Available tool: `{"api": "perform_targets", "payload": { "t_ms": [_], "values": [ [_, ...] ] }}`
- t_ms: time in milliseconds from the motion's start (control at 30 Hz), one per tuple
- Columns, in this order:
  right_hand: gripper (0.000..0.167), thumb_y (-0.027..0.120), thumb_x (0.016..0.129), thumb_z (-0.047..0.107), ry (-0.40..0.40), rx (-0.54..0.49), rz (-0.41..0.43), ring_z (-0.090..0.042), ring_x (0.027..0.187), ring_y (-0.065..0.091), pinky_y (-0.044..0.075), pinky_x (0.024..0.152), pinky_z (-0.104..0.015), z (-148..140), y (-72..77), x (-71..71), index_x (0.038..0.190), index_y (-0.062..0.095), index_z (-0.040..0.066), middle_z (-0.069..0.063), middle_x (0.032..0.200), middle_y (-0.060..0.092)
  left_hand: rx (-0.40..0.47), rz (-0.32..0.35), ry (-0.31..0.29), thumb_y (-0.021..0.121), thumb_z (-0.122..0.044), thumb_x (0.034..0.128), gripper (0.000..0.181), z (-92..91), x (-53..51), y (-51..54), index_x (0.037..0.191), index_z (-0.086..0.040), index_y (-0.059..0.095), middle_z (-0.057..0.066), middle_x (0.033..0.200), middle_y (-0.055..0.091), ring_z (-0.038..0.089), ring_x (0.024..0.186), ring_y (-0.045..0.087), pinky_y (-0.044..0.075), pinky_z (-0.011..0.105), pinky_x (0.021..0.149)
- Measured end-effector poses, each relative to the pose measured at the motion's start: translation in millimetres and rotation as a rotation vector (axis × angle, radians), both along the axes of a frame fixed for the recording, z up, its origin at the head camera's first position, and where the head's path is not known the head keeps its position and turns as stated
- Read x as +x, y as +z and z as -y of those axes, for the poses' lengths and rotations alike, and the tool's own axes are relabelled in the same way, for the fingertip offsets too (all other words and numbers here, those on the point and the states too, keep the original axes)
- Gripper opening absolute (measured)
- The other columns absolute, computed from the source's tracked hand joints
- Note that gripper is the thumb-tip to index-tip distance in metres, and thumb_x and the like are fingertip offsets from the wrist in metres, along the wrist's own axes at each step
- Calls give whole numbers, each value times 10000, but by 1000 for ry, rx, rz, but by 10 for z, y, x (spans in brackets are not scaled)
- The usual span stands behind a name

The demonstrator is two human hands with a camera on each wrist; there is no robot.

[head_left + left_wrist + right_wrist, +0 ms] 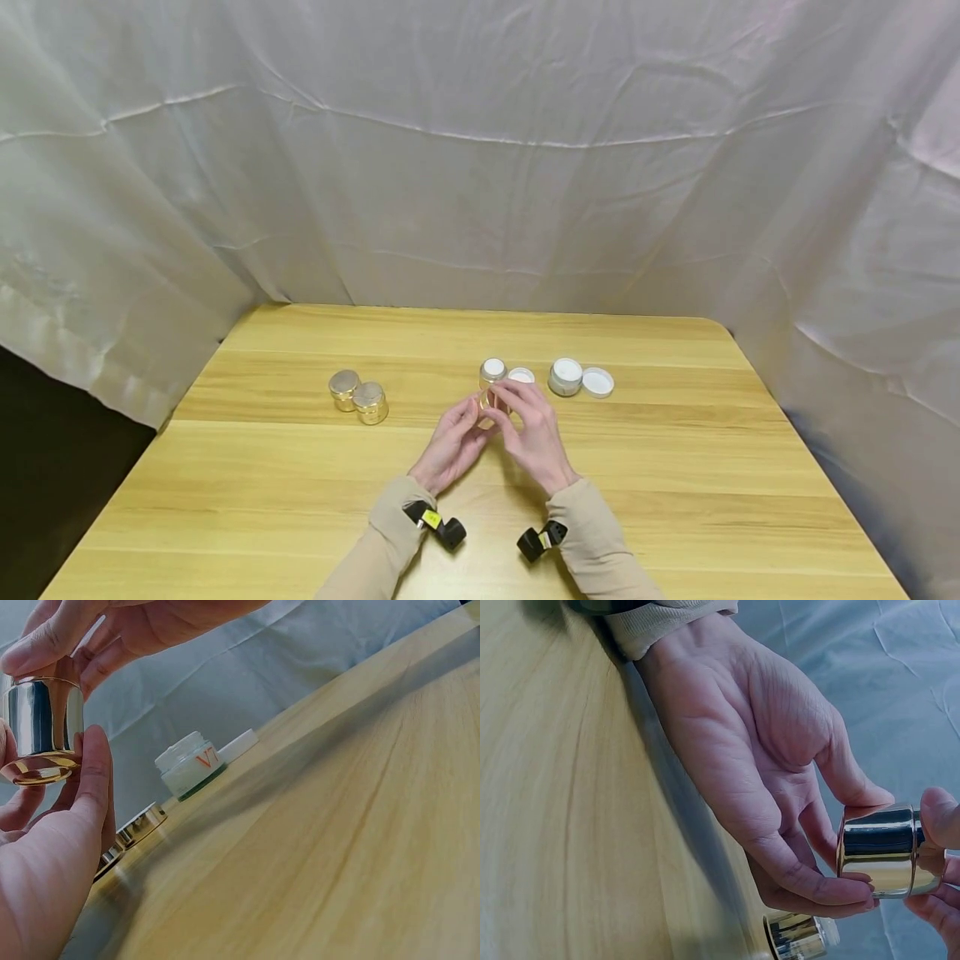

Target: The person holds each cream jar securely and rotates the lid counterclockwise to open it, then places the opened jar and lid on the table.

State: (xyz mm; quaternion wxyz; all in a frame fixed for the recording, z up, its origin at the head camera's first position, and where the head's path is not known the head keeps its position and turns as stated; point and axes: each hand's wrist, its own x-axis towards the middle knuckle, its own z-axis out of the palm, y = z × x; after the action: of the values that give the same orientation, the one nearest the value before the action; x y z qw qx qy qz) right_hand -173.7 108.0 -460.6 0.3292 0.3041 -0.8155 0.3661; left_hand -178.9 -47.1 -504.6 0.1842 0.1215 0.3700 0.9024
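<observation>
Both hands hold one shiny gold jar above the table near the middle. My left hand grips it from the left, with thumb and fingers round its lower part in the left wrist view. My right hand pinches it from the other side, thumb and fingertips on its gold wall. Just behind the hands stands a jar with a white top. Beside that lies a white round piece, partly hidden by the right hand.
Two gold-lidded jars stand together at the left. To the right is a white-topped glass jar with orange "V7" lettering in the left wrist view, a white lid beside it. Pale cloth hangs behind the wooden table.
</observation>
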Motion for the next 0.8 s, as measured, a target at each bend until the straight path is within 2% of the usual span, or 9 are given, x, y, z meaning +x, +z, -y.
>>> {"api": "perform_targets", "payload": {
  "t_ms": [267, 500, 667, 800],
  "values": [
    [366, 795, 771, -21, 5, 10, -14, -316, 1024, 654, 601, 871, -402, -16, -19, -4, 1122, 703, -67, -204, 1126, 710, 1, -2, 8, 424, -203, 1076, 281, -22, -1, -8, 1300, -100, 559, -7, 1319, 543, 78, 1163, 595, 469, 279, 1149],
    [369, 793, 766, -22, 32, 17, -24, -307, 1023, 653, 600, 862, -396, -33, -14, -6, 1124, 708, -50, -201, 1153, 712, 23, -25, -2, 409, -205, 1080, 323, -20, -6, -14, 1360, -72, 501, -8, 1346, 565, 77, 1210, 601, 462, 248, 1145],
    [384, 779, 808, 14, 36, 5, 50, -319, 1069, 668, 595, 927, -433, -56, -15, -2, 1175, 684, -46, -207, 1193, 705, 33, -7, 11, 416, -179, 1076, 461, -9, -11, -19, 1487, 20, 352, 19, 1395, 537, 125, 1282, 582, 439, 256, 1169],
    [396, 765, 843, 71, 23, -35, 137, -350, 1116, 658, 569, 982, -498, -68, -7, 5, 1209, 668, -42, -220, 1225, 682, 18, 25, 10, 448, -184, 1066, 388, -9, -7, -18, 1431, -52, 459, 15, 1372, 554, 125, 1265, 582, 445, 268, 1165]
  ]
}}
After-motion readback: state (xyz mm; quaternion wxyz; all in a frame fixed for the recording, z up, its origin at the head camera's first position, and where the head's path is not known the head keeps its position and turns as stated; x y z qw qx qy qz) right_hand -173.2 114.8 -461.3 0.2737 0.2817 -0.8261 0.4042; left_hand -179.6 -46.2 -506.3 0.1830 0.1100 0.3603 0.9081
